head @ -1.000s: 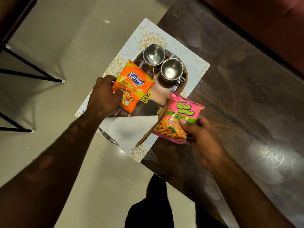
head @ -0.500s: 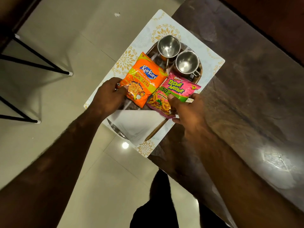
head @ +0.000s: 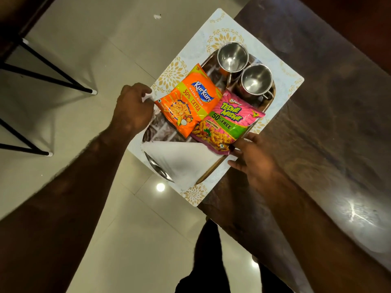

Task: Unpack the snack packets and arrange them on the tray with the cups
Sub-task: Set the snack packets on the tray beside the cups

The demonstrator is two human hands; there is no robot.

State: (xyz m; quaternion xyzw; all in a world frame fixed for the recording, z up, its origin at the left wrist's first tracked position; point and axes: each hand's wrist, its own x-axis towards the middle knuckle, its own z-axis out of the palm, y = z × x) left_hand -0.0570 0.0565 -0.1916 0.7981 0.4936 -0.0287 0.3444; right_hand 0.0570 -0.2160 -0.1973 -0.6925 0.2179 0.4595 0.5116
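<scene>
A steel tray (head: 162, 132) with a wooden rim lies on a white floral placemat (head: 230, 30) at the table corner. Two empty steel cups (head: 232, 57) (head: 256, 81) stand at its far end. An orange Kurkure packet (head: 188, 102) and a pink Tedhe Medhe packet (head: 228, 123) lie flat side by side on the tray, the pink one overlapping the orange edge. My left hand (head: 133, 108) sits just left of the orange packet's corner, fingers loosely curled. My right hand (head: 254, 161) has spread fingers, with the fingertips touching the pink packet's near corner.
A folded white napkin (head: 182, 159) covers the tray's near end. The placemat overhangs the dark wooden table (head: 328, 106) on the left, above the tiled floor (head: 95, 49). Black metal furniture legs (head: 53, 79) stand at the left. My legs show below.
Both packets have come down flat onto the tray. My left hand has let go of the orange packet and my right hand has slid back off the pink one.
</scene>
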